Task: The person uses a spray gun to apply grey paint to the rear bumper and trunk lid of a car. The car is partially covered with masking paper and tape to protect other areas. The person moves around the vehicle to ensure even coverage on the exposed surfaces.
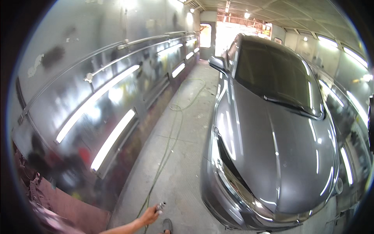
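My left hand (pixel 148 215) reaches in from the lower edge, left of the middle. Its fingers are closed around a small metal hose fitting (pixel 160 207), whose end sticks out past the thumb side. A thin green hose (pixel 159 175) runs along the floor up to this hand; where it joins the fitting is hidden. To the right stands a glossy dark grey car (pixel 288 163), its front toward me and its hood shut, apart from my hand. My right hand is out of view.
A stained metal wall (pixel 85 62) with lit tube lamps (pixel 113 139) runs along the left. The hose loops on the concrete floor (pixel 187 132) between wall and car. The car's side mirror (pixel 217 62) juts into this aisle. A sandalled foot (pixel 167 225) shows below.
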A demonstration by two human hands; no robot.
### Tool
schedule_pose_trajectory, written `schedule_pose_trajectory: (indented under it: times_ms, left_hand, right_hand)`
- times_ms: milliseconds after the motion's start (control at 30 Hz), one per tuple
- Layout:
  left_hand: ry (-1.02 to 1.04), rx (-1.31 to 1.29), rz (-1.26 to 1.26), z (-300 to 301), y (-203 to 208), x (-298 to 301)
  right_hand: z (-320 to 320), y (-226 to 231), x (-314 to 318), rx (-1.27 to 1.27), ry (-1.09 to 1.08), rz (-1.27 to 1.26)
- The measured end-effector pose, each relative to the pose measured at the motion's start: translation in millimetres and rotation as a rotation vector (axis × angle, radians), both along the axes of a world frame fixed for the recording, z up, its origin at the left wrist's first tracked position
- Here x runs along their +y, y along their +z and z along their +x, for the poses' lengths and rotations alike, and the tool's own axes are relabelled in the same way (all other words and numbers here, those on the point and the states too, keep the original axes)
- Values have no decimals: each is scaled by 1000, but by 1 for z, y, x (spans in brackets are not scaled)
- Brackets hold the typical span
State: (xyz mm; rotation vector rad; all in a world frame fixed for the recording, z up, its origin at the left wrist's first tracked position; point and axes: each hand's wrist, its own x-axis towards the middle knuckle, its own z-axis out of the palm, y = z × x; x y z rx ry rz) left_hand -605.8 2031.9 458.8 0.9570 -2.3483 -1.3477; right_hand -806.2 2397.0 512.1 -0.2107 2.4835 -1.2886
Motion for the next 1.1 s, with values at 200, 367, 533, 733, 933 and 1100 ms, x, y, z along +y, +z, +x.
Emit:
schedule_pose_trajectory:
  times_ms: [200, 367, 533, 733, 933, 1100]
  left_hand:
    - [149, 107, 160, 24, 85, -83]
    - [167, 10, 246, -5, 93, -163]
    - [51, -150, 262, -93, 120, -284]
    - [153, 94, 287, -216, 126, -446]
    - [223, -5, 211, -350, 169, -616]
    - [104, 67, 264, -435, 151, -781]
  right_hand:
    - [-1, 60, -227, 101, 217, -66]
    - [-17, 81, -340, 186, 281, -102]
    - [-87, 32, -456, 184, 289, -233]
    - [-222, 118, -656, -177, 322, -506]
    - [-356, 102, -820, 78, 347, -403]
    - [-448, 121, -959, 87, 393, -427]
